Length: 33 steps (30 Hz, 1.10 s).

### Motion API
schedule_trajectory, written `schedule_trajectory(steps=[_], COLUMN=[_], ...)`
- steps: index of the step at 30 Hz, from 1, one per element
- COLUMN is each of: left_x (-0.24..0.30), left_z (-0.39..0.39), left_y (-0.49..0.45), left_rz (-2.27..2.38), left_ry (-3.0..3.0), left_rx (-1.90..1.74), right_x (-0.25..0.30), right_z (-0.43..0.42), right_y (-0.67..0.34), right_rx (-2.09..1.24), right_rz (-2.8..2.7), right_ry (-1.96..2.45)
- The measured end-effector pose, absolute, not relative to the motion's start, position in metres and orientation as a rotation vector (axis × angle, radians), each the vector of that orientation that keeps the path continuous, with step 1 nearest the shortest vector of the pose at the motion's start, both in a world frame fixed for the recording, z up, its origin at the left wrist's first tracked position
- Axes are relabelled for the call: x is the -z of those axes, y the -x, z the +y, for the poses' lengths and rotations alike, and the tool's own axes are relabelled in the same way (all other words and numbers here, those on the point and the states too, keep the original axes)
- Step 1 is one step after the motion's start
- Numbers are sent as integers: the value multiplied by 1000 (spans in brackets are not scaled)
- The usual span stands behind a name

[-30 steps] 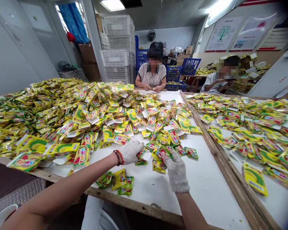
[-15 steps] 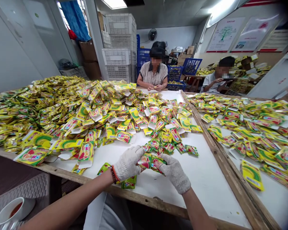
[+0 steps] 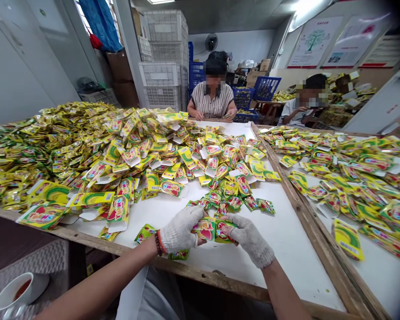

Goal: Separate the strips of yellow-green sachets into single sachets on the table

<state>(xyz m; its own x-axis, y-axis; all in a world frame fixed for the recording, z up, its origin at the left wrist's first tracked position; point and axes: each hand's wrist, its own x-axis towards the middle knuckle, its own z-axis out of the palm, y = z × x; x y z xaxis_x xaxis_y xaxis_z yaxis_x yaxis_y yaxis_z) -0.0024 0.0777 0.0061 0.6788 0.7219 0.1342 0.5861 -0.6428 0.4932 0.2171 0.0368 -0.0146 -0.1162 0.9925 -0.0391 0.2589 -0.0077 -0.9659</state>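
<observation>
Both my hands wear white knit gloves and meet over the near edge of the white table (image 3: 280,249). My left hand (image 3: 180,231) and my right hand (image 3: 248,238) are closed together on a small stack of green and red sachets (image 3: 211,229), held just above the table top. A couple of loose sachets (image 3: 145,232) lie under and left of my left wrist. Right beyond my hands lies a small cluster of the same sachets (image 3: 233,195), and past it a huge heap of yellow packets (image 3: 86,151) covers the table's left and middle.
A wooden rail (image 3: 296,200) divides my table from a second one on the right, strewn with yellow packets (image 3: 353,178). Two people sit at the far end, one in a striped shirt (image 3: 213,104). A white cup of tea (image 3: 18,293) stands low left. Crates (image 3: 163,62) are stacked behind.
My hands drew back from the sachet cluster toward me and came together. They now hold a gathered stack of sachets between them, a little lower and nearer than half a second ago.
</observation>
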Motion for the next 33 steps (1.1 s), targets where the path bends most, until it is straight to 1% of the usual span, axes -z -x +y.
schedule_trajectory(steps=[4, 6, 7, 11, 12, 15, 17, 19, 23, 26, 29, 31, 33], left_x=[-7, -5, -4, -2, -1, 3, 6, 9, 11, 6, -1, -4, -5], left_z=[73, 71, 71, 73, 73, 70, 68, 67, 65, 62, 61, 64, 71], left_y=[-7, -10, -10, -6, -5, -7, -10, -11, -10, -11, -9, -6, -4], left_rz=[1077, 1149, 1176, 1167, 1146, 1092, 1087, 1119, 1194, 1125, 993, 1030, 1086], left_ry=[-2592, -2589, -2596, -2664, -2676, -2721, -2744, -2741, -2692, -2632, -2410, -2163, -1926], left_rx=[-434, -431, -426, -429, -427, -403, -394, -405, -451, -516, -660, -756, -722], right_x=[21, 23, 23, 21, 22, 23, 23, 21, 15, 15, 19, 23, 25], right_z=[39, 38, 37, 33, 32, 31, 31, 28, 20, 16, 16, 17, 19], right_y=[-205, -200, -200, -206, -207, -202, -197, -193, -190, -188, -188, -188, -189], right_rx=[-750, -671, -705, -1026, -1044, -931, -919, -1029, -1373, -1519, -1471, -1355, -1214], right_rz=[-1561, -1555, -1560, -1485, -1454, -1455, -1507, -1522, -1397, -1397, -1417, -1407, -1381], right_ry=[1555, 1594, 1572, 1457, 1492, 1629, 1654, 1627, 1507, 1429, 1434, 1490, 1553])
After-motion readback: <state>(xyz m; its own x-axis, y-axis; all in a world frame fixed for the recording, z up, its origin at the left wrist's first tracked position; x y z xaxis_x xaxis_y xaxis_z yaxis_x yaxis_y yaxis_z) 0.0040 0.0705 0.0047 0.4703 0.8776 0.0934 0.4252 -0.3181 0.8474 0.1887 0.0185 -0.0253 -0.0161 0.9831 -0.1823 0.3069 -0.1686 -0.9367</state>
